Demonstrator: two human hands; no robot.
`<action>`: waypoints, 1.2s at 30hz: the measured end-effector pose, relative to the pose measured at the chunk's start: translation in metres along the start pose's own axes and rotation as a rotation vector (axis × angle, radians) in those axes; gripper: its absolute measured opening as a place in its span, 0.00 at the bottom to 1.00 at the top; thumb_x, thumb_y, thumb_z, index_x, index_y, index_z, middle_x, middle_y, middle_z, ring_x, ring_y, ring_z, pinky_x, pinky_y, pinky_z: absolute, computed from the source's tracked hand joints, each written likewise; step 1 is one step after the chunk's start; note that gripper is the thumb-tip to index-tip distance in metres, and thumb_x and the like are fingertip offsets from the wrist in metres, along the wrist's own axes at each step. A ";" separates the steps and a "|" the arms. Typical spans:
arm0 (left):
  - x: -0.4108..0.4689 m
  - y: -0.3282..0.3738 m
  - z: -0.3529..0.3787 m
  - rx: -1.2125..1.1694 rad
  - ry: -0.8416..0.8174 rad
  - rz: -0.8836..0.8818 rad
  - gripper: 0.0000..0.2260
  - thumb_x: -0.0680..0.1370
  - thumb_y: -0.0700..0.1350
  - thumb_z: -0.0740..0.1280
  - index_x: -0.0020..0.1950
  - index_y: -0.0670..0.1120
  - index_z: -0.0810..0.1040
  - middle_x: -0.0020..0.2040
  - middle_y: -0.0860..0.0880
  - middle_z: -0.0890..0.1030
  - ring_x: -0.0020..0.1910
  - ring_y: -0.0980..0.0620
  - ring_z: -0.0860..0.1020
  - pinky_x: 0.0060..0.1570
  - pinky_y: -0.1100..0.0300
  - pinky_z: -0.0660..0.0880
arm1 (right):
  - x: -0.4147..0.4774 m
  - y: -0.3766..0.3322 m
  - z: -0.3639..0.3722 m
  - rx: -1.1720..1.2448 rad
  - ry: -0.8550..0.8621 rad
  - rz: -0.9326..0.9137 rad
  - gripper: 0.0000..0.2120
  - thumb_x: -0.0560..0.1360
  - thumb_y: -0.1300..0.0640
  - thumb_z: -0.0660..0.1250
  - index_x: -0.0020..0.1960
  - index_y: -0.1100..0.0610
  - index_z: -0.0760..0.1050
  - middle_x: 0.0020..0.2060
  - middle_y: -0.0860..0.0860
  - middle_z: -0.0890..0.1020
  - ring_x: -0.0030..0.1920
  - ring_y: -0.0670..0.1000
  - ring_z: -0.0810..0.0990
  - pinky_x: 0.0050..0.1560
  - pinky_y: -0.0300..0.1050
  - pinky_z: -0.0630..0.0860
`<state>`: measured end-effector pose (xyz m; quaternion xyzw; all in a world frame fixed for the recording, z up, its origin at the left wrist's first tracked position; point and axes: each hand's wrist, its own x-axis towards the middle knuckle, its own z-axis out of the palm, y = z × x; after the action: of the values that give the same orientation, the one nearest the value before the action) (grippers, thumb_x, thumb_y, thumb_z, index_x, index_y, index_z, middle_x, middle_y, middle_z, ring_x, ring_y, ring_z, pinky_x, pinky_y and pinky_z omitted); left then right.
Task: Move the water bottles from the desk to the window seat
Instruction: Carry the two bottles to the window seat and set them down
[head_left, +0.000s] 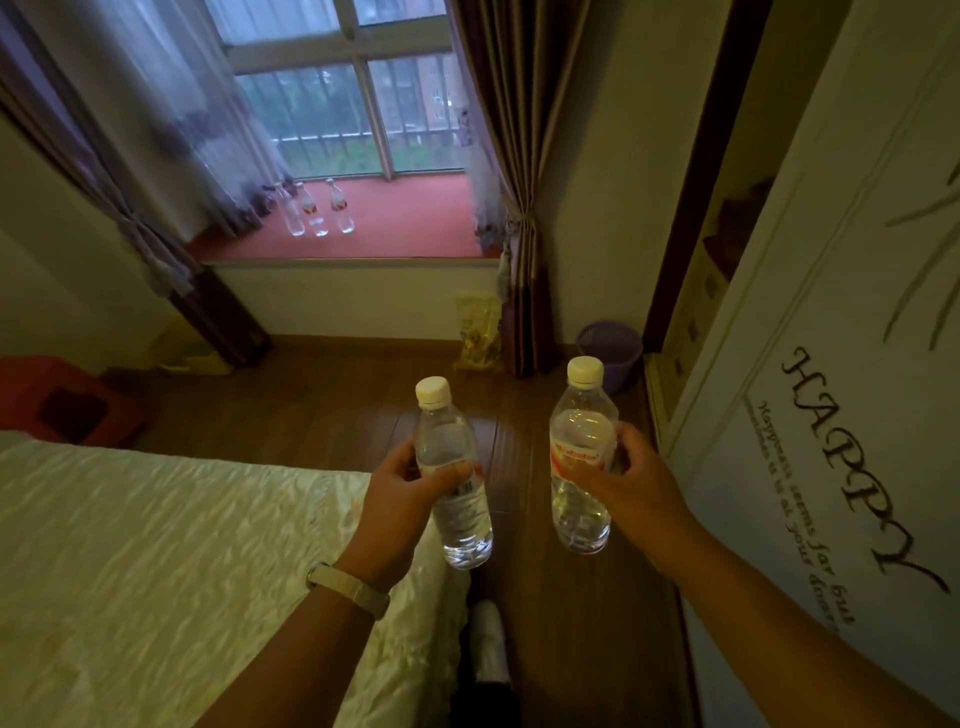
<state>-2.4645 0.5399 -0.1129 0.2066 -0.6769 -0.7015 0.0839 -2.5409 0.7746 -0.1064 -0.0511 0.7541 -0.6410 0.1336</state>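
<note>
The window seat (415, 223) is found straight ahead, well apart, and neither hand is judged nearer. The left bottle (460, 525) is gripped upright by the left hand (402, 493), the right bottle (581, 514) by the right hand (636, 480).

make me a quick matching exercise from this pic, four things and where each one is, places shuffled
Things:
1. red-label bottle
2. barcode-side bottle
3. three bottles
4. purple bin

Places:
a. on the floor beside the curtain
b. in the left hand
c. standing on the red window seat
d. in the right hand

Pairs: 1-d, 2-b, 3-c, 4-a
</note>
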 end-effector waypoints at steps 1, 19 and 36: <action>0.013 -0.003 -0.003 -0.012 -0.001 -0.011 0.16 0.71 0.41 0.76 0.57 0.46 0.81 0.52 0.44 0.85 0.53 0.42 0.84 0.59 0.38 0.77 | 0.011 0.000 0.005 -0.004 -0.003 0.005 0.23 0.70 0.56 0.75 0.62 0.49 0.70 0.50 0.41 0.78 0.48 0.39 0.77 0.34 0.26 0.74; 0.270 0.052 -0.062 -0.093 -0.122 0.050 0.19 0.70 0.39 0.77 0.60 0.44 0.80 0.54 0.42 0.84 0.54 0.41 0.83 0.54 0.45 0.80 | 0.244 -0.072 0.113 -0.031 0.005 -0.029 0.25 0.69 0.52 0.77 0.62 0.48 0.72 0.53 0.44 0.81 0.53 0.43 0.80 0.45 0.36 0.77; 0.447 0.063 -0.073 -0.094 0.119 -0.011 0.22 0.68 0.44 0.77 0.61 0.47 0.79 0.54 0.45 0.85 0.53 0.44 0.84 0.53 0.47 0.81 | 0.472 -0.080 0.145 -0.003 -0.221 -0.038 0.20 0.68 0.53 0.77 0.54 0.41 0.71 0.52 0.42 0.80 0.52 0.42 0.79 0.44 0.36 0.76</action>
<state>-2.8475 0.2911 -0.1291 0.2476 -0.6359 -0.7193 0.1300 -2.9620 0.5052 -0.1131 -0.1360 0.7346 -0.6327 0.2037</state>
